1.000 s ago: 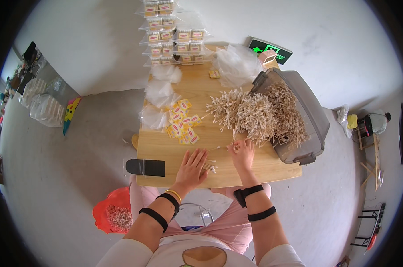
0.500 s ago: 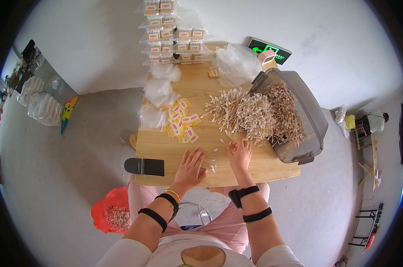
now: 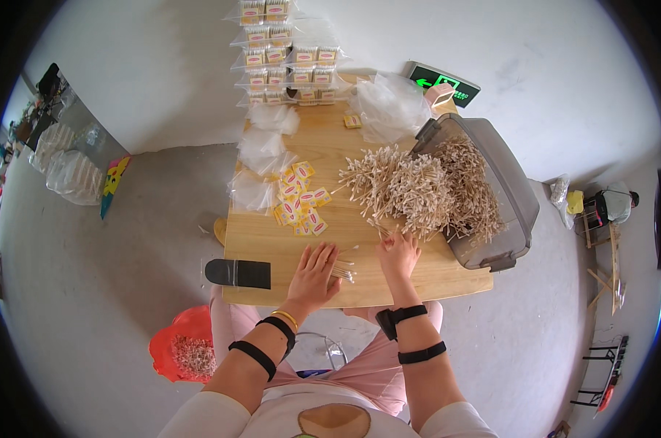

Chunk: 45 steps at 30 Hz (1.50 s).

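Observation:
My left hand lies flat, fingers spread, on the wooden table, its fingertips resting on a small bunch of thin wooden sticks. My right hand reaches to the near edge of the big heap of wooden sticks, fingers curled over a few of them. The heap spills out of a grey plastic bin tipped on its side at the table's right. Both forearms carry black bands.
Yellow and pink paper labels and clear plastic bags lie left of the heap. Stacked clear packs stand at the far end. A black flat device sits at the near left edge. A red bag lies on the floor.
My right hand has edged forward to the heap's near edge. My left hand stays flat on the small bunch of sticks.

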Motion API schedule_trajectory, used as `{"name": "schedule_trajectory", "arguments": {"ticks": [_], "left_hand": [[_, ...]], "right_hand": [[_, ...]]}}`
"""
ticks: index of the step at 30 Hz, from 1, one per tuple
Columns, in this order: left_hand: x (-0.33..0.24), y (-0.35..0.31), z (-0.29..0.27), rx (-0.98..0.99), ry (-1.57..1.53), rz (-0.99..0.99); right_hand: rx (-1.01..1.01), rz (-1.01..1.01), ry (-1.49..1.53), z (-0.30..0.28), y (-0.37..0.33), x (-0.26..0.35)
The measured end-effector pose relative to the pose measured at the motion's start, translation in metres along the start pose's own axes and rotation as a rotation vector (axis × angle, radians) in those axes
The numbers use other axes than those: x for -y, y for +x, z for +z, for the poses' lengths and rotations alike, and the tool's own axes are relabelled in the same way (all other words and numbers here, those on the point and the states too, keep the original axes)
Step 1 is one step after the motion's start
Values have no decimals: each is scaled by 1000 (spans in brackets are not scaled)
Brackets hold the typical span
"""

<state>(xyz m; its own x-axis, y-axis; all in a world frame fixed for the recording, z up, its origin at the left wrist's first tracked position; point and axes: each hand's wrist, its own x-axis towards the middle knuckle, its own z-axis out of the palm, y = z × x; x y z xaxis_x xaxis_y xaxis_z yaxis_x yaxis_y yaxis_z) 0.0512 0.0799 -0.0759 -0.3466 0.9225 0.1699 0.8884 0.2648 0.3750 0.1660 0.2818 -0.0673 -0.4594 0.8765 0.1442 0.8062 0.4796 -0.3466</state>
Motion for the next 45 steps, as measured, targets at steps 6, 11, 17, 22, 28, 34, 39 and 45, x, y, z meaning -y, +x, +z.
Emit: {"name": "schedule_trajectory", "arguments": {"ticks": [6,11,17,22,28,34,39,45], "left_hand": [[-3,2,-1,11,-9,-4],[-1,1,-1,-3,-38,-3],[-1,0,-2,-20,-65,24],[0,1,-2,-43,-63,34],[-1,0,-1,-50,-90,28],[0,0,-3,-43,-79,35],[-1,2,-1,-60,-119,25],[2,0,0,-93,-157,32]], "right_hand": [[-42,-137,-1,-4,-7,-17],[16,-228,-80,-5,-10,-23],[25,-294,52,-6,-18,-27],[98,-357,190,3,-19,2],[-2,-352,231,1,-12,13],[29,-306,131,2,0,-7],[16,-413,194,12,-23,25],[-11,-385,476,5,-42,16]]}}
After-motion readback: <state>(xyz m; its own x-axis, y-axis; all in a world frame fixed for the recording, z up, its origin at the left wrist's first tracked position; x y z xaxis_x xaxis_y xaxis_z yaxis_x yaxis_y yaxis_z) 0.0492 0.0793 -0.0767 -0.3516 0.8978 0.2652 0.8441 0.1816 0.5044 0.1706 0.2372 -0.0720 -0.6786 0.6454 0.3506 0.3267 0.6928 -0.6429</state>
